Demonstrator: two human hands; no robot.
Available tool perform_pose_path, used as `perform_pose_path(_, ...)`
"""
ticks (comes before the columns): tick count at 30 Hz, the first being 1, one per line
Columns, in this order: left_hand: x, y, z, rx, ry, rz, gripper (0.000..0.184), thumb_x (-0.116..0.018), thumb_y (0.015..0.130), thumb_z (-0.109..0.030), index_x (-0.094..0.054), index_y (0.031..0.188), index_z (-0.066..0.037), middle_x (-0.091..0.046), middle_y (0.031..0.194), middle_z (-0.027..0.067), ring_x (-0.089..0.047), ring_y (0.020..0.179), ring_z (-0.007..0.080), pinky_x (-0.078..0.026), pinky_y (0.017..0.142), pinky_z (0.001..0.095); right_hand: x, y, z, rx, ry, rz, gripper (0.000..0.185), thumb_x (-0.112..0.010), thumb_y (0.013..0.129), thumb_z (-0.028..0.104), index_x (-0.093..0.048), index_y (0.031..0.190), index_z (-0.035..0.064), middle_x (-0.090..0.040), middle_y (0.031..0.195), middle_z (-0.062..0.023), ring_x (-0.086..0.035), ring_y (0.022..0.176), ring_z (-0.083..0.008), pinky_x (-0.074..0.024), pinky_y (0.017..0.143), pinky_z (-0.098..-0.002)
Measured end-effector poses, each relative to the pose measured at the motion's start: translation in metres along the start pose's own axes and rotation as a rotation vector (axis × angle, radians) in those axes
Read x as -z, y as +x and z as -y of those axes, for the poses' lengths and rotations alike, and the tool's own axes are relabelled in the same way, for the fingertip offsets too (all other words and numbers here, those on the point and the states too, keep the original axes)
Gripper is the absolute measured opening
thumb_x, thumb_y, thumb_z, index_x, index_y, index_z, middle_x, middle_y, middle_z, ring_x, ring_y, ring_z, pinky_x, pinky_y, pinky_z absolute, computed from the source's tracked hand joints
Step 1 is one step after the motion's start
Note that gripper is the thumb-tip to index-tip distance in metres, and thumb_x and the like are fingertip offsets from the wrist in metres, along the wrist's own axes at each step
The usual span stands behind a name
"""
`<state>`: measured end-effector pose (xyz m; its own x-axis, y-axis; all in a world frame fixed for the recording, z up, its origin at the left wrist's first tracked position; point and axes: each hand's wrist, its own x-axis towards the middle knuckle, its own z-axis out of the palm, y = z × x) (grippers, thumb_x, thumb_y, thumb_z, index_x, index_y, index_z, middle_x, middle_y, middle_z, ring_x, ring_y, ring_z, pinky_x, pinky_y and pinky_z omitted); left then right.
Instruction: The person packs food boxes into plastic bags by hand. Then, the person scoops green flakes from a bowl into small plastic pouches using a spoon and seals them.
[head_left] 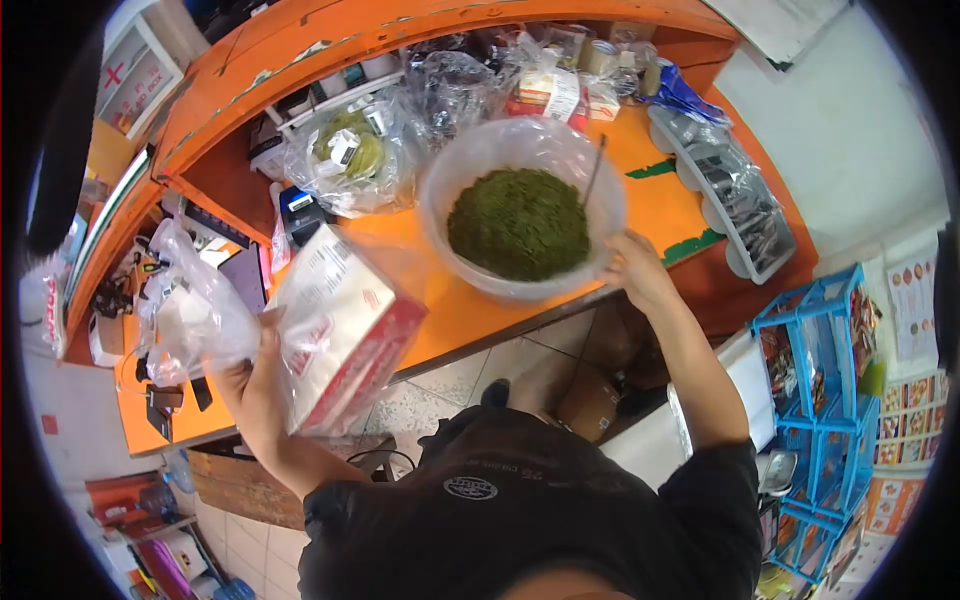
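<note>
A large translucent bowl stands on the orange counter, filled with a dark green chopped mass. A thin stick or handle leans against its inner right side. My right hand has its fingers closed at the bowl's right rim. On the left, my left hand is closed around clear plastic; its fingers are partly hidden. A plastic-wrapped red and white box hangs to the right of that hand, and a crumpled clear bag is to its left.
Behind the bowl are a plastic bag with green contents and several wrapped packages. A grey tray of packets lies at the counter's right. Blue shelves stand at right, and a phone lies at the left edge.
</note>
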<state>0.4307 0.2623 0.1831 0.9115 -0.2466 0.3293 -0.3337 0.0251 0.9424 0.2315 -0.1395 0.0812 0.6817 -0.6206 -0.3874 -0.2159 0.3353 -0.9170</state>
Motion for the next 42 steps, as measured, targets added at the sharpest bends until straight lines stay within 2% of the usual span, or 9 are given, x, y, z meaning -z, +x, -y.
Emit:
perform_pose_path(12, -0.208, -0.064, -0.025, 0.204, 0.001, 0.923, 0.014, -0.064, 0.087, -0.012, -0.065, 0.091, 0.001, -0.065, 0.074, 0.0052, -0.058, 0.063, 0.0099, -0.043, 0.053, 0.0296, 0.095, -0.114, -0.062, 0.112, 0.292, -0.209, 0.019, -0.054, 0.094, 0.024, -0.052, 0.103, 0.0067, -0.064, 0.102, -0.0135, -0.064, 0.091, -0.0220, -0.0518, 0.081, -0.0334)
perform_pose_path(14, -0.280, -0.077, 0.028, -0.269, -0.184, 0.781, 0.018, -0.063, 0.086, -0.015, -0.063, 0.086, 0.003, -0.063, 0.068, 0.0116, -0.056, 0.054, 0.0186, -0.039, 0.049, 0.0342, 0.124, -0.146, -0.092, 0.132, 0.355, -0.376, 0.019, -0.054, 0.094, 0.024, -0.053, 0.101, 0.0067, -0.065, 0.099, -0.0129, -0.063, 0.086, -0.0196, -0.0512, 0.078, -0.0320)
perform_pose_path(19, -0.427, -0.078, 0.066, -0.279, 0.039, 0.798, 0.013, -0.062, 0.078, -0.010, -0.064, 0.075, 0.002, -0.063, 0.076, 0.0235, -0.059, 0.065, 0.0396, -0.044, 0.059, 0.0463, 0.142, -0.233, -0.130, 0.166, 0.355, -0.522, 0.020, -0.055, 0.091, 0.026, -0.053, 0.094, 0.0058, -0.065, 0.092, -0.0125, -0.060, 0.081, -0.0206, -0.0480, 0.079, -0.0336)
perform_pose_path(26, -0.569, -0.010, 0.130, -0.467, 0.451, 0.670, 0.017, -0.062, 0.077, -0.015, -0.067, 0.080, 0.001, -0.064, 0.085, 0.0246, -0.063, 0.084, 0.0406, -0.049, 0.076, 0.0490, 0.116, -0.304, -0.159, 0.018, 0.394, -0.810, 0.017, -0.054, 0.090, 0.025, -0.052, 0.092, 0.0083, -0.065, 0.093, -0.0144, -0.063, 0.085, -0.0234, -0.0499, 0.079, -0.0359)
perform_pose_path(31, -0.620, 0.042, 0.145, -0.429, 0.667, 0.929, 0.026, -0.055, 0.081, -0.018, -0.069, 0.096, -0.003, -0.065, 0.103, 0.0221, -0.064, 0.097, 0.0358, -0.050, 0.081, 0.0456, 0.106, -0.303, -0.172, -0.046, 0.389, -0.839, 0.016, -0.054, 0.090, 0.022, -0.052, 0.091, 0.0061, -0.065, 0.091, -0.0147, -0.063, 0.083, -0.0231, -0.0510, 0.076, -0.0342)
perform_pose_path(33, -0.631, 0.094, 0.107, -0.351, 0.843, 1.233, 0.033, -0.051, 0.083, -0.021, -0.068, 0.106, -0.005, -0.065, 0.113, 0.0184, -0.064, 0.103, 0.0323, -0.049, 0.084, 0.0450, 0.103, -0.286, -0.204, -0.053, 0.215, -0.832, 0.016, -0.054, 0.090, 0.020, -0.051, 0.090, 0.0041, -0.065, 0.087, -0.0146, -0.063, 0.077, -0.0225, -0.0520, 0.071, -0.0336)
perform_pose_path(35, -0.632, 0.122, 0.064, -0.247, 0.861, 0.865, 0.035, -0.051, 0.082, -0.021, -0.067, 0.110, -0.007, -0.065, 0.114, 0.0140, -0.064, 0.104, 0.0291, -0.046, 0.087, 0.0480, 0.097, -0.271, -0.241, 0.008, -0.268, -0.870, 0.016, -0.058, 0.088, 0.016, -0.052, 0.084, 0.0018, -0.066, 0.078, -0.0135, -0.063, 0.068, -0.0204, -0.0508, 0.061, -0.0334)
perform_pose_path(38, -0.623, 0.168, 0.046, -0.553, 1.111, 0.734, 0.034, -0.051, 0.083, -0.021, -0.068, 0.111, -0.011, -0.064, 0.119, 0.0106, -0.059, 0.113, 0.0238, -0.039, 0.093, 0.0502, 0.081, -0.252, -0.268, 0.105, -0.928, -0.950, 0.014, -0.061, 0.079, 0.016, -0.057, 0.082, 0.0032, -0.059, 0.070, -0.0166, -0.058, 0.063, -0.0376, -0.0468, 0.060, -0.0428)
perform_pose_path(42, -0.595, 0.244, 0.100, -0.979, 1.587, 0.780, 0.035, -0.049, 0.087, -0.022, -0.064, 0.117, -0.011, -0.061, 0.124, 0.0087, -0.057, 0.115, 0.0217, -0.034, 0.098, 0.0483, 0.076, -0.236, -0.261, 0.220, -0.975, -1.061, 0.014, -0.060, 0.077, 0.016, -0.053, 0.071, 0.0049, -0.056, 0.064, -0.0150, -0.056, 0.059, -0.0371, -0.0442, 0.055, -0.0451)
